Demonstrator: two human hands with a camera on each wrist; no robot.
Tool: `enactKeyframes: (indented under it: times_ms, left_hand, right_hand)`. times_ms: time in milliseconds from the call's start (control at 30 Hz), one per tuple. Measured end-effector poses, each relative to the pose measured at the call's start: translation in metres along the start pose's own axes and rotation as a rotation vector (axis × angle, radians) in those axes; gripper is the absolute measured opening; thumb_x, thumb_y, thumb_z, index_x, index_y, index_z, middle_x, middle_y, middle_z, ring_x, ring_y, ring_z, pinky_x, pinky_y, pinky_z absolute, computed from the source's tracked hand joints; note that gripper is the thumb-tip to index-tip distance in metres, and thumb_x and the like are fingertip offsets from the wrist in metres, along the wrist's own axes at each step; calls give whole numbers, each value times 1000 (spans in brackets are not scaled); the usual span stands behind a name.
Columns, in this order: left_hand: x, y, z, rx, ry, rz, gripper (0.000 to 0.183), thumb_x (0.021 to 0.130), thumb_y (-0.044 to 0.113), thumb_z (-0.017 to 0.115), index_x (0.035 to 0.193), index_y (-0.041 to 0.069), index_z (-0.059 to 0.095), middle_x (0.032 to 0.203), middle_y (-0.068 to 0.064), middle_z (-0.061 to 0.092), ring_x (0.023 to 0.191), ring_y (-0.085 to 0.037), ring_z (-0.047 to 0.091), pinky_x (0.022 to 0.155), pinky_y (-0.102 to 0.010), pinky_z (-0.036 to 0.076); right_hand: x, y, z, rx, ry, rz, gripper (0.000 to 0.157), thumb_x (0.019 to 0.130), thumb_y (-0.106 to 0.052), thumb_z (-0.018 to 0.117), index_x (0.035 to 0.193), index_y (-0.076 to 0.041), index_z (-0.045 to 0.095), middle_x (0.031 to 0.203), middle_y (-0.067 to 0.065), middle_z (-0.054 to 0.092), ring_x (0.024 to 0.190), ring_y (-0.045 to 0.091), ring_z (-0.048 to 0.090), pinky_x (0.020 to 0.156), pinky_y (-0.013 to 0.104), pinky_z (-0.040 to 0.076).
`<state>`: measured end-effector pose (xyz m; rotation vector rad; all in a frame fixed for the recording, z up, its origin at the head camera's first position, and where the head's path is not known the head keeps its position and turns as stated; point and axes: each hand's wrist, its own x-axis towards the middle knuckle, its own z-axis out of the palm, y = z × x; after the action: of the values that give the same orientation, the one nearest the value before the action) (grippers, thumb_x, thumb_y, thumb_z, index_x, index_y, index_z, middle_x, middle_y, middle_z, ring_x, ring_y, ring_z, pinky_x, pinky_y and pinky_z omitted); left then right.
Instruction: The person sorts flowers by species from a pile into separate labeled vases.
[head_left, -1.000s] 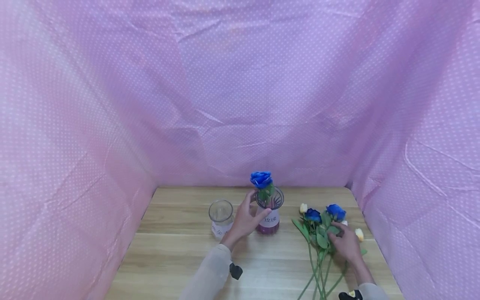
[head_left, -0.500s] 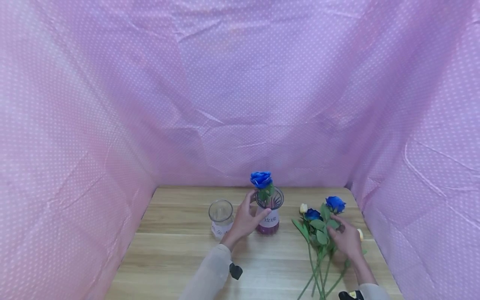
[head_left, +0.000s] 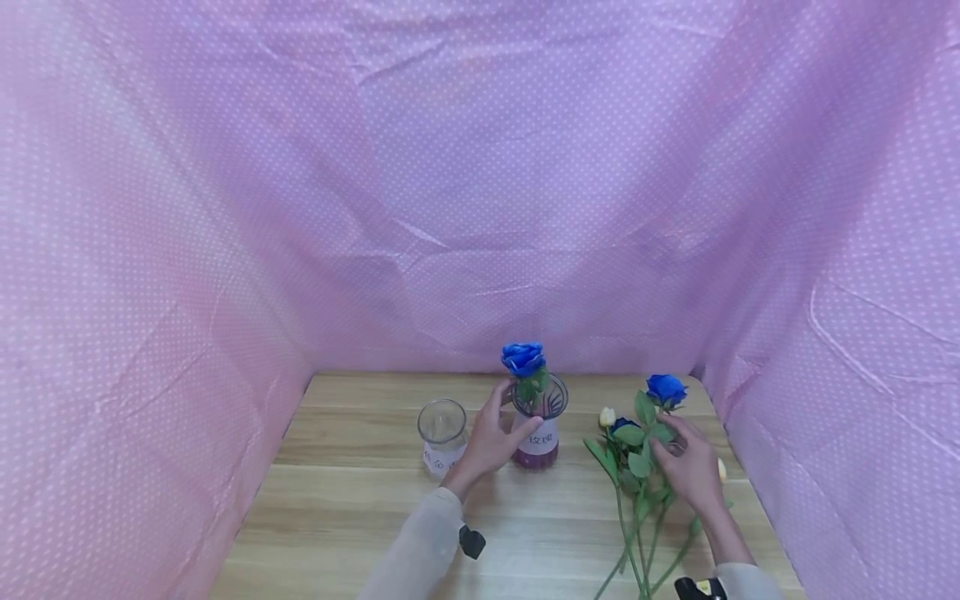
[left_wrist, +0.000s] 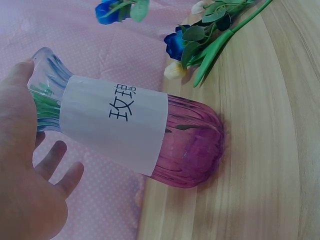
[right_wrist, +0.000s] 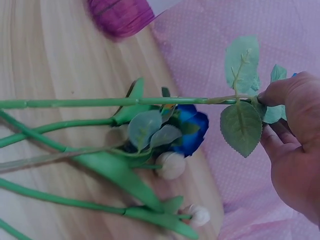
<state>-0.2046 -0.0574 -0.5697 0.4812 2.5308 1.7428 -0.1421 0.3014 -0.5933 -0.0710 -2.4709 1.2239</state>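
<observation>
My left hand grips the flared neck of a glass vase, thumb at the rim. The vase has a purple-pink base and a white paper label with dark characters. One blue rose stands in it, its bloom above the rim. At the right, my right hand pinches another blue rose by its stem, just under the bloom and among its leaves. This bloom is raised over the other flowers. In the right wrist view the hand hides nearly all of it.
Below the held stem lie a further blue rose and several pale tulips, their green stems crossing on the wooden table. A second labelled clear glass vase stands left of the first. Pink dotted cloth walls the table.
My right hand has taken the blue rose up and slightly away from the flower pile; its bloom has risen and shifted a little left. The left hand and vase stay put.
</observation>
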Motion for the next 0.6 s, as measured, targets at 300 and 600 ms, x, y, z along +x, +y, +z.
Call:
enactKeyframes:
  times_ms: [300, 600]
  left_hand:
    - [-1, 1, -1, -13, 1, 9, 84, 104, 51, 80, 174, 35, 36, 173, -5, 57, 158, -37, 57, 132, -73, 44]
    - [-1, 1, 0, -6, 7, -4, 84, 104, 50, 81, 174, 35, 36, 173, -6, 57, 158, -38, 57, 131, -73, 46]
  right_hand:
    - [6, -24, -1, 17, 67, -77, 48, 94, 8, 84, 141, 2, 74, 141, 27, 73, 102, -10, 64, 88, -6, 52]
    - [13, -47, -1, 112, 108, -164, 48, 92, 14, 81, 139, 5, 74, 141, 29, 71, 107, -23, 60, 92, -3, 54]
